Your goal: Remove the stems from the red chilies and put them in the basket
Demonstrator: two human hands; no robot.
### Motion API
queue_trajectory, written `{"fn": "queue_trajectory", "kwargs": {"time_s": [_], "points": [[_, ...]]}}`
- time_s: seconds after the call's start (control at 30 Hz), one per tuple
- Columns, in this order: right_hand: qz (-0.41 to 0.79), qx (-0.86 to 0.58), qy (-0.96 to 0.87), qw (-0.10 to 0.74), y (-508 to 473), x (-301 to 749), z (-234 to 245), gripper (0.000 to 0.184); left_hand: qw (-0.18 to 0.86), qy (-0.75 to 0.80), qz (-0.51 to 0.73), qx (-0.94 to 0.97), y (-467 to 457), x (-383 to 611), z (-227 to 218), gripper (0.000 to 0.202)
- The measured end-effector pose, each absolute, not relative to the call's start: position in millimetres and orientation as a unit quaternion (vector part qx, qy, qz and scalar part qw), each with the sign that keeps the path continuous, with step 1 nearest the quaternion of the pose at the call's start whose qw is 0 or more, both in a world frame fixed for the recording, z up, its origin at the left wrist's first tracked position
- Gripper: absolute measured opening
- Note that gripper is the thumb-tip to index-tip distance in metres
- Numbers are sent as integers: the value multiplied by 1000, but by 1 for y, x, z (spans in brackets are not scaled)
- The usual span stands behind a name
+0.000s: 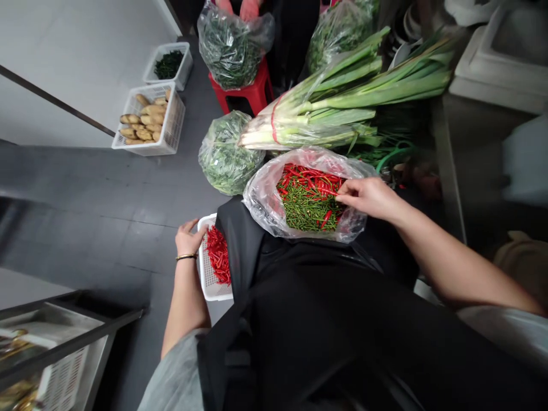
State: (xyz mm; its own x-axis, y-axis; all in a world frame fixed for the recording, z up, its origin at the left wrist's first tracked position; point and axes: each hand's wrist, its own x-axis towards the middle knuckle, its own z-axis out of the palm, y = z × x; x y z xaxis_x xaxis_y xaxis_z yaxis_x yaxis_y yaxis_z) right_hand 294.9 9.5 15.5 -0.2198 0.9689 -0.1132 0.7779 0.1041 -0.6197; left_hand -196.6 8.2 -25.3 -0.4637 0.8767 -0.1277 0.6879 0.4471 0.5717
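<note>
My right hand pinches a red chili pepper by its end at the right side of a clear plastic bag. In the bag lie many red chilies with a mass of green stems. The bag rests on my lap, over a black apron. Lower left, my left hand is at the corner of a white plastic basket, its thumb over the rim. Loose red chilies fill part of this basket; the apron covers its right side.
A big bundle of leeks lies just beyond the bag. Bagged greens sit left of it. Another person's gloved hands are at a bag of greens on a red stool. Baskets of root vegetables and greens stand by the wall.
</note>
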Motion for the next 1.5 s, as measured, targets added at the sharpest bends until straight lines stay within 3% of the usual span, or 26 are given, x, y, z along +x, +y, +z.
{"fn": "queue_trajectory", "kwargs": {"time_s": [0.07, 0.17, 0.23, 0.33, 0.53, 0.63, 0.7, 0.77, 0.83, 0.87, 1.03, 1.2, 1.37, 1.43, 1.5], "points": [[390, -598, -649, 263, 0, 278, 19, 34, 198, 749, 321, 544, 11, -145, -3, 27], [529, -559, -527, 361, -16, 244, 11, 41, 368, 589, 376, 613, 13, -45, 23, 34], [580, -529, -495, 372, -25, 226, 4, 42, 504, 491, 363, 611, 12, 14, 25, 35], [578, -507, -551, 325, -31, 220, -2, 39, 588, 433, 342, 592, 9, 58, 12, 36], [407, -545, -681, 269, -25, 250, 9, 35, 620, 428, 204, 625, 5, 53, 2, 34], [373, -536, -717, 244, -16, 261, 4, 28, 724, 405, 178, 530, 6, 52, 4, 30], [304, -565, -745, 182, -11, 268, -8, 23, 795, 393, 197, 419, 10, 51, 2, 28], [232, -593, -769, 55, -7, 276, -22, 23, 826, 390, 226, 337, 16, 50, 0, 23], [195, -595, -778, -50, -5, 280, -31, 28, 833, 393, 235, 310, 19, 49, -1, 19], [191, -593, -780, -59, -5, 280, -32, 29, 833, 397, 229, 311, 19, 49, -1, 19], [292, -551, -770, 137, -1, 261, -2, 33, 790, 416, 204, 401, 14, 54, 3, 20], [373, -483, -768, 193, -3, 238, 15, 36, 651, 406, 161, 621, 6, 61, 0, 18], [594, -467, -556, 346, -19, 225, -4, 41, 564, 371, 243, 697, -7, 61, 11, 23], [594, -509, -491, 383, -19, 233, -12, 41, 567, 352, 292, 685, -7, 58, 14, 23], [497, -573, -543, 360, -13, 252, -18, 36, 592, 351, 336, 643, -1, 53, 11, 24]]}}
